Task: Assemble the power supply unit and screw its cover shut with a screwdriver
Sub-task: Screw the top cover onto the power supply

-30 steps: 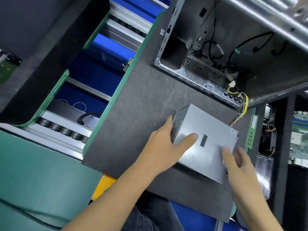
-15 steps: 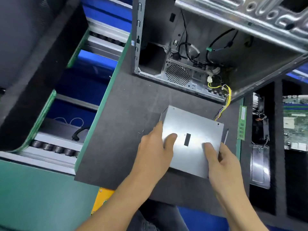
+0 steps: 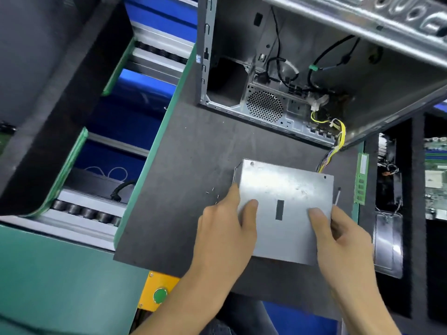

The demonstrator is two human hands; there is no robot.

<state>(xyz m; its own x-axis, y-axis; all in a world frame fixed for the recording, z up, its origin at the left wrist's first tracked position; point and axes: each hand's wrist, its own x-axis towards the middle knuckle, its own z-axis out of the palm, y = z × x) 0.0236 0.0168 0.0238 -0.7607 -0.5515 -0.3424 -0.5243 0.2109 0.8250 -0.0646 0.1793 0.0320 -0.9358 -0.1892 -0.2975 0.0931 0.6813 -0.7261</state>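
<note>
— From the head camera, where does the power supply unit (image 3: pixel 283 209) sit?

— Flat on the dark mat (image 3: pixel 188 165), its plain metal cover facing up, a black slot near the middle. It lies just in front of the open computer case (image 3: pixel 302 68), apart from it, with a bundle of yellow and black wires (image 3: pixel 335 146) running from its far right corner into the case.

— And the hands?

— One at each near corner. The left hand (image 3: pixel 225 228) grips the near-left edge, thumb laid on top of the cover, fingers curled round the side. The right hand (image 3: pixel 338 235) grips the near-right edge the same way, thumb on top, fingers wrapped under or round the side; how far under I cannot tell.

— Anything beside the unit?

— A thin pale stick with a dark tip (image 3: pixel 337 195) lies just right of it; what it is I cannot tell. Further right, a green memory module (image 3: pixel 361 177) on the mat's edge. A few small bits, perhaps screws (image 3: pixel 212 192), lie on the mat just left of the left hand.
</note>
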